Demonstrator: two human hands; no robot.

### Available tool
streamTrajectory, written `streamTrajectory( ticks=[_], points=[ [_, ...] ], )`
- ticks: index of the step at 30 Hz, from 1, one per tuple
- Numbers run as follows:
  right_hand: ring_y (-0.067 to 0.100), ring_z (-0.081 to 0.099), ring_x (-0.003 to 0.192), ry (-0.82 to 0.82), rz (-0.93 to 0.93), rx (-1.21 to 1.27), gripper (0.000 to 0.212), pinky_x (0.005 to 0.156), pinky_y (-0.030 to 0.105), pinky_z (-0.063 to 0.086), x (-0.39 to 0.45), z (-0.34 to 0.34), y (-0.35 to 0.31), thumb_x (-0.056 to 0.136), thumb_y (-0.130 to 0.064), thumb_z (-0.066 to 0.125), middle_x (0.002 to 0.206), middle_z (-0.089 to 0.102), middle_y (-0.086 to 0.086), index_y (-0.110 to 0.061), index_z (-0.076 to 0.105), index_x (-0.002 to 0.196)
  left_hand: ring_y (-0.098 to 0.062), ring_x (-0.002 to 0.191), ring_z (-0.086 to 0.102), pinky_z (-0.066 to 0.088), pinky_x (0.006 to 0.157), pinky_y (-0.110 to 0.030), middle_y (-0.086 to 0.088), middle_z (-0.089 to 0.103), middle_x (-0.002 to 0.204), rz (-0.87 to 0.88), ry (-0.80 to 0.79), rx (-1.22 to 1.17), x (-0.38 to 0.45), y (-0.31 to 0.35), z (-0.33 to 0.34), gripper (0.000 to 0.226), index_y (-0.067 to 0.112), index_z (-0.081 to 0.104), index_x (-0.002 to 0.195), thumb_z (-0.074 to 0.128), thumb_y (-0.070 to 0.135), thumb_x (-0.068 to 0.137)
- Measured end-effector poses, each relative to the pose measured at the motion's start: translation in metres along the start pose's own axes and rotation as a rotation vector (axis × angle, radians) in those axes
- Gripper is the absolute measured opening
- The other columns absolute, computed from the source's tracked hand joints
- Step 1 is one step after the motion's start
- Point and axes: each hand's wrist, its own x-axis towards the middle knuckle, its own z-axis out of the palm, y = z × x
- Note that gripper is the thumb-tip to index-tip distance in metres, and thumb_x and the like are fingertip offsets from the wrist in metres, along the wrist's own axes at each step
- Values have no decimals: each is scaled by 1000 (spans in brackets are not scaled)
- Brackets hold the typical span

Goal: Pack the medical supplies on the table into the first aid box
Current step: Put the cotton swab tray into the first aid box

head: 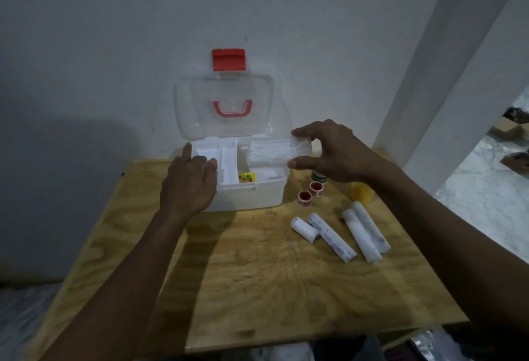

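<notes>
open white first aid box (pixel 252 197), bandage rolls (pixel 332 237) beside it

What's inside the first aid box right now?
Inside the first aid box: a white divider tray and a yellow packet. The clear pack in the right hand hides the rest.

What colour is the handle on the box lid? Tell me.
Red, on the clear lid's handle; the head view shows it plainly.

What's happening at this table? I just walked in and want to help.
A person is packing a first aid box that stands open on the wooden table. The left hand steadies the box's left side, while the right hand holds a clear packet of white supplies over its right half. Four wrapped bandage rolls and two red tape rolls wait beside it.
</notes>
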Motion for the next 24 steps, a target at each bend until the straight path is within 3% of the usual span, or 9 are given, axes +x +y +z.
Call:
streamTrajectory(
  ticks=[7,24],
  points=[
    [26,40,130,-91,13,-206,67,105,46,28,44,19,-1,86,-51,66,142,51,6,-19,47,141,-34,144,29,33,111,-51,-11,27,159,-7,-6,2,-1,-2,1,49,13,59,126,31,44,102],
    [28,42,125,-160,-56,-370,64,102,44,30,73,55,-17,86,-46,67,138,54,9,-15,49,139,-31,146,26,31,114,-50,-9,26,160,-9,-5,-8,-1,-4,4,48,15,58,128,31,45,102]
  ],
)
